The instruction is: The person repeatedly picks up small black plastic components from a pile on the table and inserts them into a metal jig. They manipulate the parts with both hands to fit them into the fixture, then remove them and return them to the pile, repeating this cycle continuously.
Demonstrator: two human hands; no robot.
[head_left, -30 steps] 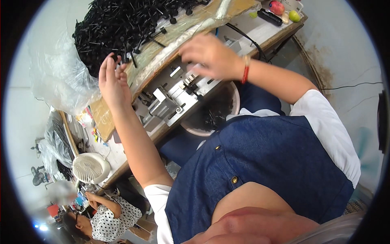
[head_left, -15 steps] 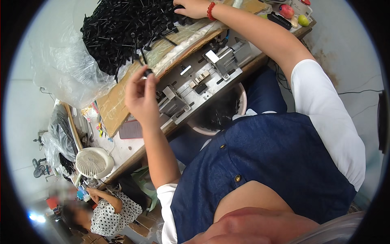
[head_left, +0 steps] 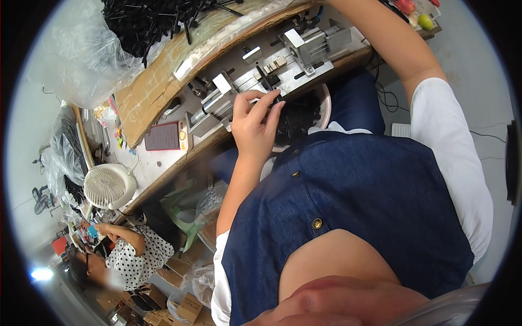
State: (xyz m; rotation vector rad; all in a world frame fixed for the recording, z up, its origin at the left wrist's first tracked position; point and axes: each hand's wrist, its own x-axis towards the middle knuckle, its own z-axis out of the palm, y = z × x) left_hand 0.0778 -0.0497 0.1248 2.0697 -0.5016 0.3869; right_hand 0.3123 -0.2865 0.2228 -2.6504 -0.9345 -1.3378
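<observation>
My left hand [head_left: 254, 124] is closed in a pinch on a thin black rod-like part [head_left: 263, 75], its stem pointing up and away from the fingertips. The hand is at the front edge of a metal fixture [head_left: 298, 81], beside the small black block [head_left: 270, 82] and the row of pale brass-coloured blocks [head_left: 273, 67] at its middle. One clamp-like metal unit [head_left: 312, 48] sits to the right of these blocks, another [head_left: 211, 108] to the left. Over the top edge my right forearm reaches out of the picture, so that hand is hidden.
A heap of black stemmed parts [head_left: 155, 20] lies behind a cardboard sheet [head_left: 138, 111]. Under the table edge is a pink basin [head_left: 325, 106] holding black pieces. A phone [head_left: 162, 137] and a white fan [head_left: 110, 186] are at left. Another person [head_left: 138, 252] sits farther left.
My left hand has moved from beside the heap, rightward to the fixture's front edge, with the black part. My right hand has gone out of view at the top. The view has shifted.
</observation>
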